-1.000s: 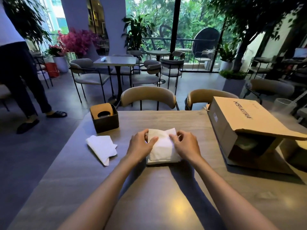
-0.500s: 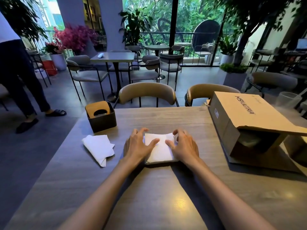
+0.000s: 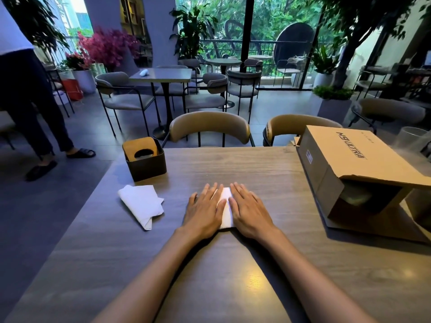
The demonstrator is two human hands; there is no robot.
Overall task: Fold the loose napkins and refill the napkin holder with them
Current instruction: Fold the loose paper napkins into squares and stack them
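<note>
- A second ago both hands were pinching the napkin (image 3: 225, 207) by its raised edges, thumbs tucked in, mid-fold. Now the fold is down and the paper lies flat on the desk (image 3: 268, 173).
- The left hand (image 3: 204, 209) has gone from a curled pinch to a flat palm, fingers straight and slightly spread, pressing the left half of the napkin.
- The right hand (image 3: 249, 210) matches it: fingers straight and laid flat, pressing the right half. Neither grip holds anything now; both only bear down.
- Only a narrow white strip of napkin shows between the two hands, so it looks smaller than before. I'd judge it has been folded once more and is being creased, though the hands hide most of it and I can't count the layers.
- The pile (image 3: 142, 205) of other white napkins lies where it was, to the left of the hands and just in front of the holder (image 3: 145, 159).
- The holder stands at the far left of the desk, well apart from the napkin being pressed. Something pale shows in its slot, but I can't tell how full it is.
- The box (image 3: 349, 169) at the right has not moved.
- For the task: this napkin seems about done being folded, and moving it toward the holder looks like the likely next step. The pile is not yet in the holder.
</note>
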